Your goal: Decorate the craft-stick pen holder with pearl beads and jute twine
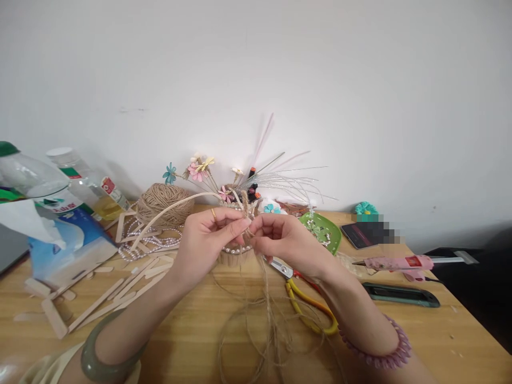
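Observation:
My left hand (206, 241) and my right hand (286, 240) meet at the middle of the table, both pinched on thin jute twine (264, 304) whose loose strands trail down toward me. Just behind the fingertips stands a small stick basket (234, 255) ringed with pearl beads and filled with paper flowers (198, 169). A curved rattan strip (168, 210) arches from the basket to the left. My left wrist wears a grey-green bangle, my right a pink bead bracelet.
A ball of twine (164, 201), pearl strings (148, 242) and loose wooden sticks (116, 296) lie left. Bottles (80, 184) and a tissue pack (70, 242) stand far left. Yellow-handled scissors (304, 298), a green dish (326, 229), a phone (366, 234), a pink glue gun (400, 263) and a cutter (400, 294) lie right.

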